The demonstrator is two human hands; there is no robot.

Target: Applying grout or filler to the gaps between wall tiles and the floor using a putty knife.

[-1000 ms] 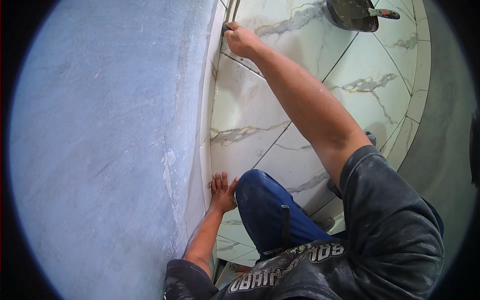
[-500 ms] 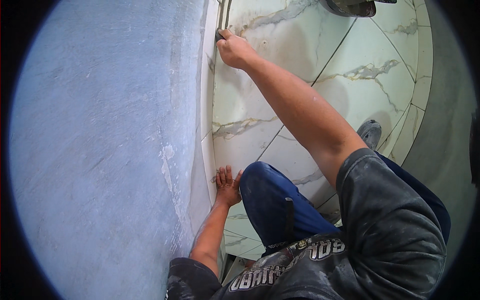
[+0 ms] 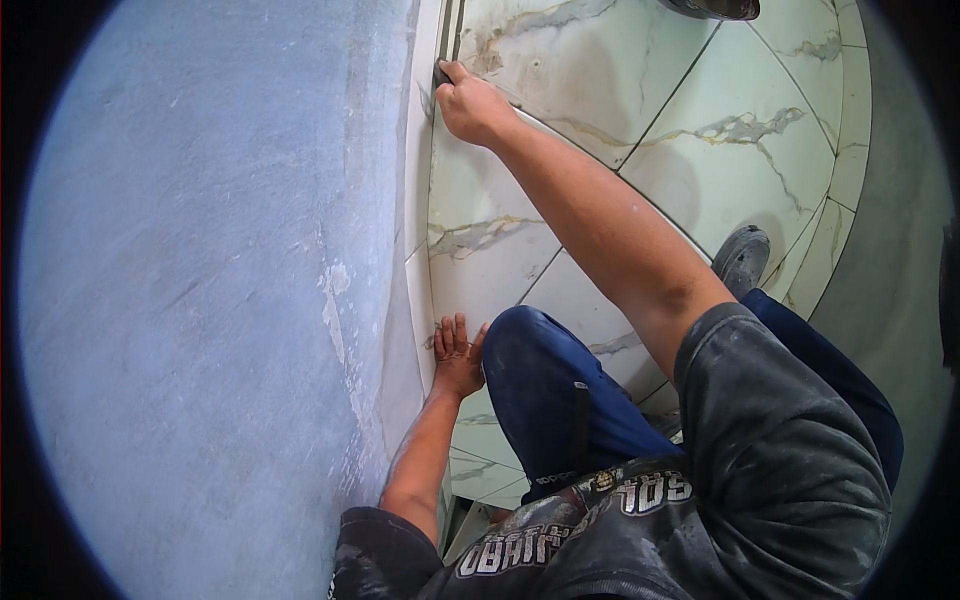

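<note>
My right hand (image 3: 470, 105) reaches far forward along the foot of the wall. Its fingers are closed round a small dark piece (image 3: 441, 76), mostly hidden, pressed at the joint between the marble-look floor tiles (image 3: 490, 185) and the pale skirting tiles (image 3: 418, 185). Beyond that hand the joint shows as a dark gap (image 3: 452, 28). Nearer my body, my left hand (image 3: 459, 362) lies on the floor beside the skirting, fingers stretched out and slightly spread, with nothing seen in it. It rests close to my bent knee.
A blue painted wall (image 3: 210, 300) with scuffed patches rises on the left. At the top edge sits a dark container (image 3: 715, 8), partly cut off. My grey shoe (image 3: 742, 258) stands on the tiles at the right. Beyond the tiled border lies a grey surface (image 3: 890, 250).
The view has shifted slightly, so the dark container shows less at the top. My right hand keeps its grip near the same spot on the joint. My left hand stays flat.
</note>
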